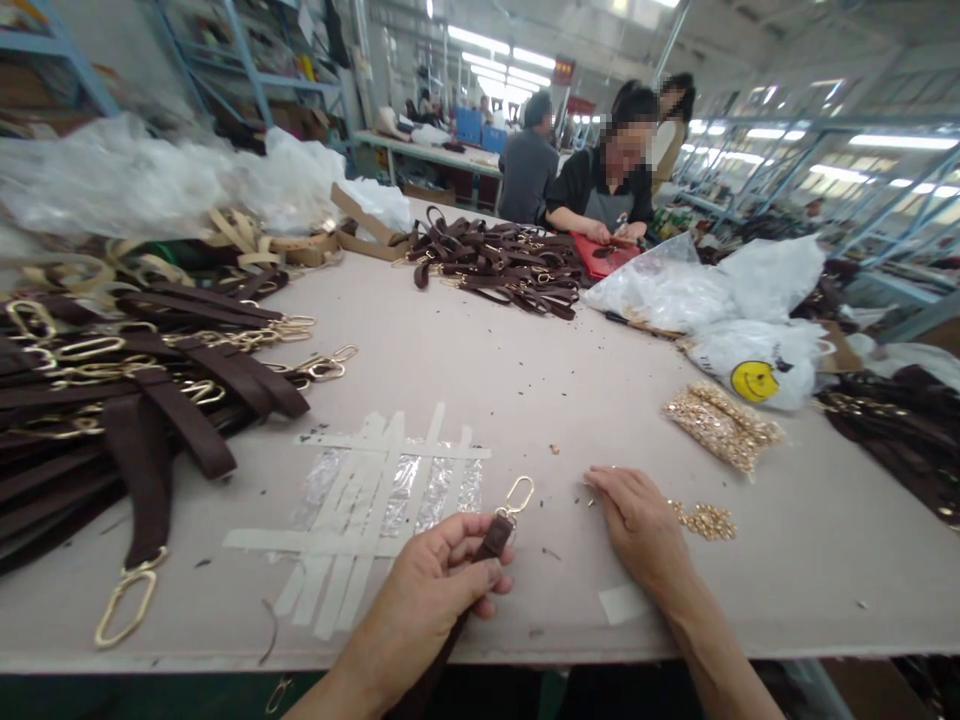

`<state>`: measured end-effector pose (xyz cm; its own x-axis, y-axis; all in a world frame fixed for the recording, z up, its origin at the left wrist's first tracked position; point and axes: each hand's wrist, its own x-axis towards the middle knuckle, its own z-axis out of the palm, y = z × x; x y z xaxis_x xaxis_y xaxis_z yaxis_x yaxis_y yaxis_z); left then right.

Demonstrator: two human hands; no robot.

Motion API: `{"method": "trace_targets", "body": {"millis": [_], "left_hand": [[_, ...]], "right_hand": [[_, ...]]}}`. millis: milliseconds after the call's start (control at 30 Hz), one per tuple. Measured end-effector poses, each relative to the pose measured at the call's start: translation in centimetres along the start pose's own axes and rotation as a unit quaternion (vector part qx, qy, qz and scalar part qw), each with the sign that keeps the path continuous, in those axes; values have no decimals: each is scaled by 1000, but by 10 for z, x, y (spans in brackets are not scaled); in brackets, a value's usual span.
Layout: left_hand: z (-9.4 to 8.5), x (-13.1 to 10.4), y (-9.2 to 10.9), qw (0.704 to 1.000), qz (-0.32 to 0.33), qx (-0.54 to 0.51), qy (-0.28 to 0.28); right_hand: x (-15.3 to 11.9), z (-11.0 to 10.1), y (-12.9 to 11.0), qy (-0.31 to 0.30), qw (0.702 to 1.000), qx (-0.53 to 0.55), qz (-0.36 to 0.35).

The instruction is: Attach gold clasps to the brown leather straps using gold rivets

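A dark brown strap (pixel 493 538) with a gold oval clasp (pixel 519 494) at its end is held in my left hand (pixel 442 575), fingers and thumb wrapped round it near the table's front edge. The strap's lower part runs down below my wrist. My right hand (pixel 637 525) rests palm down on the table to the right, fingertips beside a few tiny gold pieces (pixel 590 502); what lies under the fingers, if anything, is hidden. Just right of that hand lies a small pile of gold studs (pixel 709 521).
Brown straps (pixel 172 400) with gold clasps are heaped at left, more straps (pixel 502 260) at the back. Tape strips (pixel 360 500) cover clear plastic on the table (pixel 450 370). A bag of gold studs (pixel 720 428) and plastic bags (pixel 757 290) lie right. A person (pixel 607 180) works across.
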<state>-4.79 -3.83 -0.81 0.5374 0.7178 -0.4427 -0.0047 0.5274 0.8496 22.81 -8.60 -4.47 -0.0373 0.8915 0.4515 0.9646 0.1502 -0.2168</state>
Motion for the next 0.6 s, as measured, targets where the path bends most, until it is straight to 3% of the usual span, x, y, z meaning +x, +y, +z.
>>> {"method": "trace_targets", "body": {"millis": [167,300,400,467,600], "left_hand": [[1,2,-1,1000,-8,-12,4],[3,2,0,1000,-2,-11,11],[5,3,-2,1000,5,-9,15],[6,4,-3,1000,12,-9,14],[10,4,-5,999,34,-8,5]], "right_hand": [[9,-6,6,-73,995,-34,-53],[14,-8,6,-110,991,-55,-50],[15,-12,-5,-72,997,-7,-7],[12,-16,-21,-27,995,76,57],[6,-18,-68,1,957,251,145]]}}
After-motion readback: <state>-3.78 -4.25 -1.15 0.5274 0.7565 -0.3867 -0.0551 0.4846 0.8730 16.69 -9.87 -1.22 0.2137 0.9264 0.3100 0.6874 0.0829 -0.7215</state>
